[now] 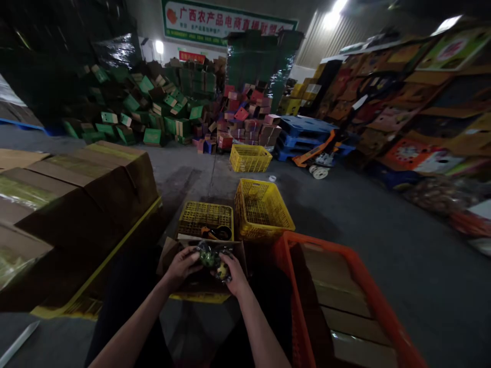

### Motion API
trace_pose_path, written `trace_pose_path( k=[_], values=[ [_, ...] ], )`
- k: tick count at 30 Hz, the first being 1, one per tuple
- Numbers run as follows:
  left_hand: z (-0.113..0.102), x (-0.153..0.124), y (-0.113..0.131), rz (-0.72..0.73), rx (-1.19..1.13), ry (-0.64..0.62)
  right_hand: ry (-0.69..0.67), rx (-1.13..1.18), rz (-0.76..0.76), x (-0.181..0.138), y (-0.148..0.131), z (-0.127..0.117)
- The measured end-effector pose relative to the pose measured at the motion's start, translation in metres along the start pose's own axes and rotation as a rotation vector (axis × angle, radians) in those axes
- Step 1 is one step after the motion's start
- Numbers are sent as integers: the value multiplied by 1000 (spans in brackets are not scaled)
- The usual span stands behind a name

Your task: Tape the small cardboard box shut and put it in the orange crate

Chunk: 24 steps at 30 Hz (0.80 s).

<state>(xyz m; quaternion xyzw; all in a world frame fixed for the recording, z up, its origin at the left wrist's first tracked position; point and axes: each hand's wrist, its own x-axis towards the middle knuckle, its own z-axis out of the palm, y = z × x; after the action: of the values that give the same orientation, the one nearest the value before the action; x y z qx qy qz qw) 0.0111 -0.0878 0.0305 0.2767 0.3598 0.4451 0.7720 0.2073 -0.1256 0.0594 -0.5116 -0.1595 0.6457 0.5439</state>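
Between my hands is a clear plastic bag [208, 257] with green, roundish produce in it; the exact kind is too dim to make out. My left hand [184, 264] pinches the bag's left side with its fingertips. On the other side, my right hand [232, 272] grips the part where a yellowish piece shows. Both hands are over an open cardboard box [168, 254], whose inside is dark. Just behind the box, a black and orange tape dispenser [217, 233] lies on an upturned yellow crate [206, 213].
Closed cartons [88, 179] are stacked at my left. An orange crate [345, 250] holding cardboard boxes stands at my right. Ahead are two yellow crates [264, 207], blue pallets [307, 125], an orange pallet jack [316, 153] and heaped green boxes [153, 135].
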Motion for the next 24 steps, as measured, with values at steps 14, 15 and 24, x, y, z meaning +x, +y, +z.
trace_pose_path(
  k=[14,15,24],
  values=[
    [-3,4,-5,-74,107,174,89,-227,-264,15,16,-12],
    [-4,4,-5,-83,115,179,108,-237,-264,16,16,-13],
    [-2,6,-2,-88,165,238,115,-239,-237,18,16,-15]
  ],
)
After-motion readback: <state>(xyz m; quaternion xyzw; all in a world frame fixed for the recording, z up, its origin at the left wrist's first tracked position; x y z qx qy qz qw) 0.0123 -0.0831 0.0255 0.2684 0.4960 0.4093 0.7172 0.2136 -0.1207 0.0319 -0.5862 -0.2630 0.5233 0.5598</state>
